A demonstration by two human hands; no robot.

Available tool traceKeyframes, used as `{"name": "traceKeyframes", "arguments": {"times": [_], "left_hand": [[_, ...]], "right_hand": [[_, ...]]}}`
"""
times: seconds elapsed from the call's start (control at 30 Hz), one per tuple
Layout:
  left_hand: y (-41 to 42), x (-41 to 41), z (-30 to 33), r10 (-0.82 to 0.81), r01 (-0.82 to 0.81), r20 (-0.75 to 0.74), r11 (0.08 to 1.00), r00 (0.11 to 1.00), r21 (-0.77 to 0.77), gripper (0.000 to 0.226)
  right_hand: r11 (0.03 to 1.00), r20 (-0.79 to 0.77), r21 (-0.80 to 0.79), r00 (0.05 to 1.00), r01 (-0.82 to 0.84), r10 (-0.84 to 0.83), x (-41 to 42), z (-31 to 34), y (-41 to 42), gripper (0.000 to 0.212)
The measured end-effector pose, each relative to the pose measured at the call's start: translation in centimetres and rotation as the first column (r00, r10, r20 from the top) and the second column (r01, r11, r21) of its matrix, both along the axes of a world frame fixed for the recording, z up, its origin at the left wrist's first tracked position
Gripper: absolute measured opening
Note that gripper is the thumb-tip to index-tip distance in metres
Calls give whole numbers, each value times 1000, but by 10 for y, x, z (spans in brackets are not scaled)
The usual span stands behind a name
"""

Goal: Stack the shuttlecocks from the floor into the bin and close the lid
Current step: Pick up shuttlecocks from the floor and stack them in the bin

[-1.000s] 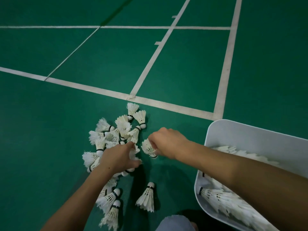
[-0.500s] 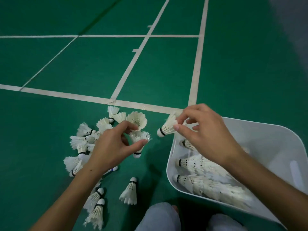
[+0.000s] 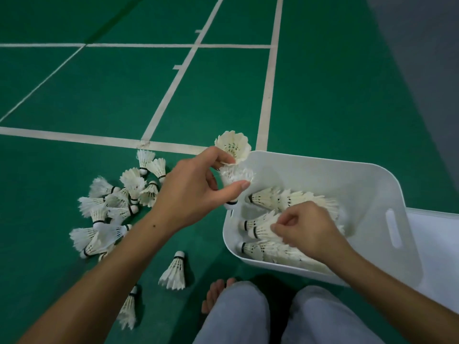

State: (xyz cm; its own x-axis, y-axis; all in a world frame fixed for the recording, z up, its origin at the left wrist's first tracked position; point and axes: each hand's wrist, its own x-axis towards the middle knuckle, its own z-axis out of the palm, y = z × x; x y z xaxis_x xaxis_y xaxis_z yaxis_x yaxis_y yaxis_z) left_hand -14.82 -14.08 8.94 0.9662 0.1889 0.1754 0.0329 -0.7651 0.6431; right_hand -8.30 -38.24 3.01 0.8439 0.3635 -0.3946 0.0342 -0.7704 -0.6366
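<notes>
Two shuttlecocks (image 3: 233,167) sit pinched in the left hand (image 3: 196,192), just above the white bin (image 3: 367,184) rim. Right hand (image 3: 308,232), nearer the stacked rows (image 3: 280,249), pinches a shuttlecock lying cork-leftward, its axis parallel to them.

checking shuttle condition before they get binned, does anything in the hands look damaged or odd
Yes: of the two shuttlecocks the left hand holds, the lower shuttlecock has ragged, splayed feathers, while the upper shuttlecock keeps an even skirt. Stacks in the bin look tidy.
</notes>
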Motion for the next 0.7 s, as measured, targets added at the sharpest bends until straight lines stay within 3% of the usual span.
{"name": "traceKeyframes", "arguments": {"times": [0.1, 0.2, 0.37, 0.53, 0.6, 0.7], "left_hand": [[-4, -1, -2, -2, 2, 15, 1000, 1000, -11, 48], [-9, -2, -3, -10, 9, 24, 1000, 1000, 20, 50], [-13, -1, -4, -24, 22, 51, 999, 998, 38, 51], [-10, 9, -10, -86, 86, 8, 996, 996, 24, 53], [-10, 14, -12, -118, 119, -13, 993, 993, 28, 54], [-8, 21, -16, -171, 173, -52, 984, 984, 44, 56]], "right_hand": [[998, -70, -27, 996, -60, 58, -5, -7, 23, 22], [998, -154, -66, 988, -23, 13, -4, -18, 41, 21], [996, -119, -91, 993, -21, 10, 5, -40, 52, 19], [988, -337, 41, 933, 152, -129, 21, -48, 55, 9], [964, -479, 82, 858, 252, -184, 24, -47, 52, 19], [954, -549, 163, 827, 251, -123, 27, -47, 43, 29]]}}
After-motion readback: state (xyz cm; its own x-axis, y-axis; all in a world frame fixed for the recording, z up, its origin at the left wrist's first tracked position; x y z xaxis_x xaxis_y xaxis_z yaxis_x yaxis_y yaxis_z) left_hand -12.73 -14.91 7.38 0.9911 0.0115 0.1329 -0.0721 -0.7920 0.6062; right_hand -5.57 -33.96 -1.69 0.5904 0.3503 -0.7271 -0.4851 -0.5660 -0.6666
